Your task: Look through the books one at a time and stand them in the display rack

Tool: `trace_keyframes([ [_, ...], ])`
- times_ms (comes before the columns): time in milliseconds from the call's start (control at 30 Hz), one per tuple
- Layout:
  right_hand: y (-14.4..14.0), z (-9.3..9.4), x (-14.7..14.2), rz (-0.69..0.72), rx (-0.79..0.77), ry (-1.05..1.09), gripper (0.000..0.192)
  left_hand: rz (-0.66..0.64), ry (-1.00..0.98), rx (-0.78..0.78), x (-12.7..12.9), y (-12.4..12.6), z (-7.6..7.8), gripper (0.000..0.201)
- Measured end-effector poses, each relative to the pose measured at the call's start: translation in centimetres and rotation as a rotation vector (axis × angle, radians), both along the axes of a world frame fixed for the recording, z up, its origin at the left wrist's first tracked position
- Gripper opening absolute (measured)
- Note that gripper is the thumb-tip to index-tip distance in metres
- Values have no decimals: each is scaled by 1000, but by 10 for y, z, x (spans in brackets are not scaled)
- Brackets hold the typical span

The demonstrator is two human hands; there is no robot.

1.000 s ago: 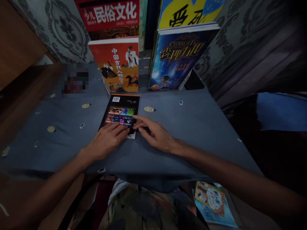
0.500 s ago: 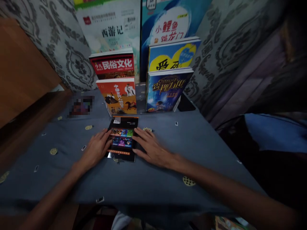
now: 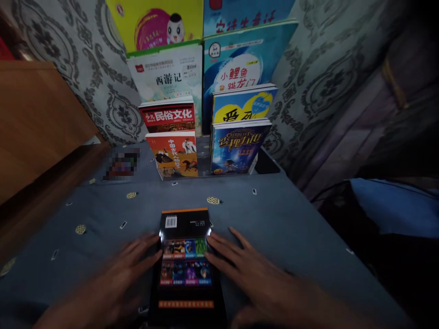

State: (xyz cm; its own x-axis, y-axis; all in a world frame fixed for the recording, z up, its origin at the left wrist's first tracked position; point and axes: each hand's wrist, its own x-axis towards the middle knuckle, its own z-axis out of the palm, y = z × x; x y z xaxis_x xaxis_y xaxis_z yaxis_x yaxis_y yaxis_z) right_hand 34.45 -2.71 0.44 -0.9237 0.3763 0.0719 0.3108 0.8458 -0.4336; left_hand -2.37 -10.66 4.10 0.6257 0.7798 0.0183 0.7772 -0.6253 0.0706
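Note:
A black book (image 3: 186, 262) lies back cover up on the blue cloth-covered table (image 3: 291, 228), with a barcode at its top and a grid of small colourful pictures in the middle. My left hand (image 3: 125, 269) rests against its left edge with fingers spread. My right hand (image 3: 250, 269) rests against its right edge, fingers also spread and touching the cover's side. The book sits between both hands, close to the table's near edge.
A stepped display rack at the back holds several upright books: an orange one (image 3: 174, 155), a dark blue one (image 3: 236, 146), a red one (image 3: 168, 115), taller ones behind. Patterned wallpaper (image 3: 308, 91) stands behind. A wooden panel (image 3: 37, 123) is left, blue fabric (image 3: 394, 205) right.
The book has slid toward me between both hands, which moved from on top of it to its sides. The view has tilted up, showing more of the rack.

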Motion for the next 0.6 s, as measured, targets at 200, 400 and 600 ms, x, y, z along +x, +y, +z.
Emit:
trace_keyframes([
  [200, -25, -9, -4, -21, 36, -77, 94, 18, 20, 126, 18, -27, -33, 97],
  [400, -27, 8, -5, -104, 4, -17, 70, 42, -247, 57, 10, -19, -32, 75],
  [600, 4, 32, -19, -262, -137, 419, 35, 292, -864, -59, 19, 30, -21, 52],
])
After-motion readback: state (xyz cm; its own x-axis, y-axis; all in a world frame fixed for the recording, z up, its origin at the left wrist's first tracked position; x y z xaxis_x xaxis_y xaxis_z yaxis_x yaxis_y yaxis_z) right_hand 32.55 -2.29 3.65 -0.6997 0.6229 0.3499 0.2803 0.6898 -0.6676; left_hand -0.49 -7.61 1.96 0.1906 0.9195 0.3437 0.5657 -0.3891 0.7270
